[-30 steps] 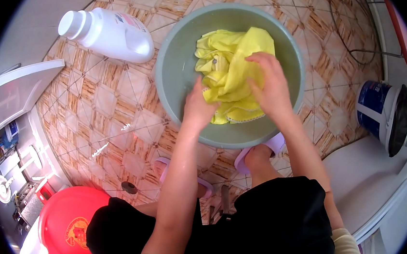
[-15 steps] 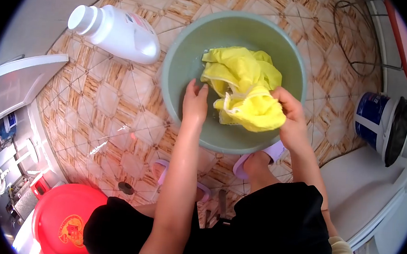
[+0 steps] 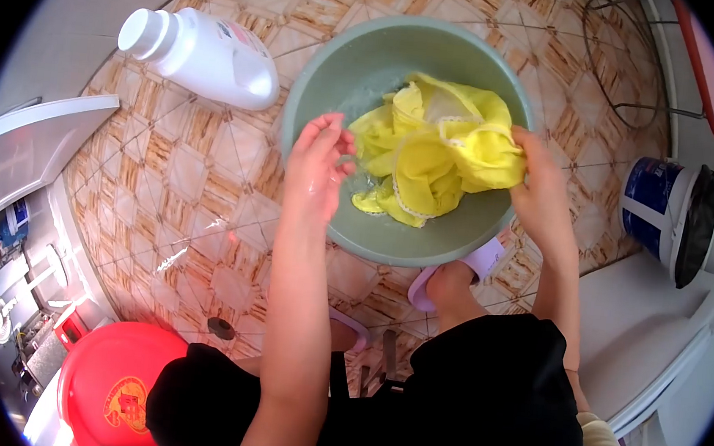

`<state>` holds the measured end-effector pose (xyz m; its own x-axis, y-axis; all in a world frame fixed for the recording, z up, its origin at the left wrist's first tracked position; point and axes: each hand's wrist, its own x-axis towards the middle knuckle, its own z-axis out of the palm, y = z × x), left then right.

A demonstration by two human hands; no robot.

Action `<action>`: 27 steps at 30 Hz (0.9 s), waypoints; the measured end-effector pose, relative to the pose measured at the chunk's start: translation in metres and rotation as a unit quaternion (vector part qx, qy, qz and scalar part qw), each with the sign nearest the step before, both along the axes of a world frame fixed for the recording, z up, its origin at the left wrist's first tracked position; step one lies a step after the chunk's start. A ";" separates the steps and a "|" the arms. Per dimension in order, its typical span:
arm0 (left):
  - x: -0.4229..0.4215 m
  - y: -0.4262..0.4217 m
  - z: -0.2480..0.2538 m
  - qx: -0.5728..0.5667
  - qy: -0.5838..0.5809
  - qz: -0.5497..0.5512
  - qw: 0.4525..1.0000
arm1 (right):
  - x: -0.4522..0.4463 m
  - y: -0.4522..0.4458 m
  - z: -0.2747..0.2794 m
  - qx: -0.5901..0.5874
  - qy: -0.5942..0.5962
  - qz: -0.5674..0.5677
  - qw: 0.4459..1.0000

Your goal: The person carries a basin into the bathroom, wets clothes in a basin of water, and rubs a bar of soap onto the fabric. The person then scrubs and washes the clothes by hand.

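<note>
A yellow cloth [image 3: 431, 157] with pale trim lies bunched in a round grey-green basin [image 3: 324, 67] that holds some water. My right hand [image 3: 545, 184] grips the cloth's right end near the basin's right rim. Above the left rim is my left hand [image 3: 320, 164], wet, its fingers loosely curled and apart, with nothing in it. It does not touch the cloth.
A white bottle [image 3: 206, 57] lies on the tiled floor [image 3: 209, 168] left of the basin. At the lower left is a red basin [image 3: 118, 380]. To the right stand a blue and white bucket [image 3: 656, 207] and a pale plastic piece [image 3: 645, 325]. A cable [image 3: 600, 66] hangs at the upper right.
The cloth has been turned and shifted right, with my right hand now closed on its end. My left hand has come away from the cloth, up and to the left.
</note>
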<state>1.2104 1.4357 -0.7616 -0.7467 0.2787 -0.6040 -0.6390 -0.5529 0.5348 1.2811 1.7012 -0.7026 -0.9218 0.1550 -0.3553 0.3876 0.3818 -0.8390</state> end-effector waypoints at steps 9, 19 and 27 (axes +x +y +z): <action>0.050 0.049 -0.050 -0.424 0.118 -0.272 0.856 | -0.069 -0.077 -0.047 0.081 0.166 0.222 0.957; 0.071 0.066 -0.009 -0.439 0.205 -0.328 0.811 | -0.091 -0.102 -0.110 0.389 0.092 0.458 0.794; 0.061 0.061 0.028 -0.350 0.197 -0.552 0.730 | -0.060 -0.059 0.041 -0.289 0.080 -0.053 0.952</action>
